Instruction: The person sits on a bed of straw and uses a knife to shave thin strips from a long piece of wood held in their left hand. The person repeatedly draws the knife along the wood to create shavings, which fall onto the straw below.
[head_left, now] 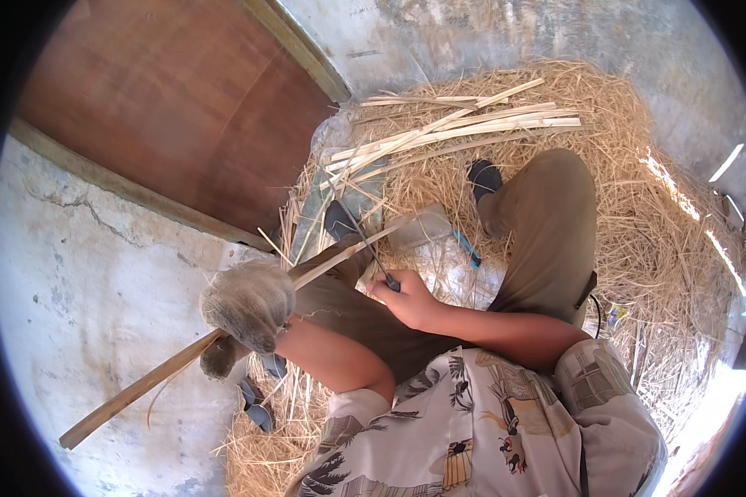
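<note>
A weathered white plaster wall (75,265) stands at the left, with a flat reddish-brown panel (191,108) set in a wooden frame at far left. A broad heap of dry, straw-coloured shavings (646,207) covers the floor at far centre and right. A group of long, pale, slender wooden strips (472,130) lies on its far part.

One longer tan wooden strip (141,388) runs diagonally from near left toward the centre. The left hand (247,306), in a thick grey-brown knitted glove, is closed around it. The right hand (408,300), bare, has its fingers clenched on the dark handle of a thin-bladed knife (392,282). The blade crosses the strip in view; contact cannot be confirmed.

Progress, by judgement: the far strips appear already split and laid aside; the held strip is in work, its darker near-left length apparently not yet worked. The quantity remaining cannot be determined.
</note>
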The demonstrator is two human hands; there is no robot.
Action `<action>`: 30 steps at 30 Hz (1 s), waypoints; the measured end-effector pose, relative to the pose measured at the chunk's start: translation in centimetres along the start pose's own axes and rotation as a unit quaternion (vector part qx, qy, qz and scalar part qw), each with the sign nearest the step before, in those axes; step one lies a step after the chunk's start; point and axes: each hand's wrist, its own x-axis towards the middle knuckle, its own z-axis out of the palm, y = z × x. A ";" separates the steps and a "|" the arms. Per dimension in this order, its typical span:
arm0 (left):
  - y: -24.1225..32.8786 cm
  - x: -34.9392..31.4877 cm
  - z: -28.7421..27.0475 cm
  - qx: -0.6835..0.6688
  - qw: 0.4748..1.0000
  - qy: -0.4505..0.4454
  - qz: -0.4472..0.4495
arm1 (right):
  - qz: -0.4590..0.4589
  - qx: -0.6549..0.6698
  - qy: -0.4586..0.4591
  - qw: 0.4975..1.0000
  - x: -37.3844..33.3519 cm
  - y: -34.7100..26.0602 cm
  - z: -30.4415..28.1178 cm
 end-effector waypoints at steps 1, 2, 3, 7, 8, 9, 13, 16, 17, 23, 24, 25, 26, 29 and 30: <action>-0.1 0.1 0.0 0.002 1.000 0.003 0.009 | 0.012 0.044 -0.025 0.999 -0.1 0.1 0.2; -0.1 0.0 -0.1 0.005 1.000 -0.003 0.004 | -0.004 0.009 -0.026 1.000 0.5 1.1 0.2; 0.0 -0.1 -0.2 0.009 1.000 -0.010 -0.001 | 0.061 0.009 -0.035 0.997 0.7 1.0 -0.3; 0.0 -0.2 0.1 0.019 1.000 0.013 0.010 | 0.154 0.042 -0.003 0.987 0.8 0.9 -1.1; 0.1 -0.2 0.0 0.017 1.000 0.013 0.009 | 0.107 0.045 0.015 0.993 0.6 1.0 -0.6; 0.1 -0.3 0.1 0.015 1.000 0.016 0.009 | 0.063 0.044 0.032 0.997 0.2 0.7 -0.2; 0.0 0.0 -0.1 0.005 1.000 -0.012 -0.008 | -0.046 0.083 -0.003 0.995 -0.5 0.5 1.1; 0.0 0.5 0.0 0.022 0.999 -0.028 -0.028 | 0.170 0.114 -0.037 0.978 0.0 0.4 0.4; -0.2 0.1 0.1 0.021 1.000 -0.001 -0.004 | 0.197 0.152 -0.025 0.968 -0.1 0.5 0.2; -0.2 -0.1 0.0 0.012 1.000 -0.004 -0.002 | 0.036 0.163 -0.006 0.986 -0.2 -0.3 0.0; -0.3 0.3 -0.1 0.004 1.000 -0.022 -0.010 | -0.030 0.145 0.011 0.989 -0.1 0.1 0.4; -0.4 0.5 -0.2 -0.004 0.999 -0.041 -0.019 | 0.017 0.134 -0.005 0.991 -0.2 0.5 0.5; -0.6 0.4 -0.2 -0.006 0.999 -0.046 -0.011 | 0.064 0.123 -0.021 0.990 -0.3 0.9 0.3; -0.8 0.5 0.1 -0.007 0.999 -0.038 0.002 | 0.225 0.198 -0.046 0.953 -0.1 1.1 -0.3; -0.7 0.4 0.4 -0.008 1.000 -0.017 0.001 | 0.281 0.239 -0.048 0.928 0.0 0.8 -0.5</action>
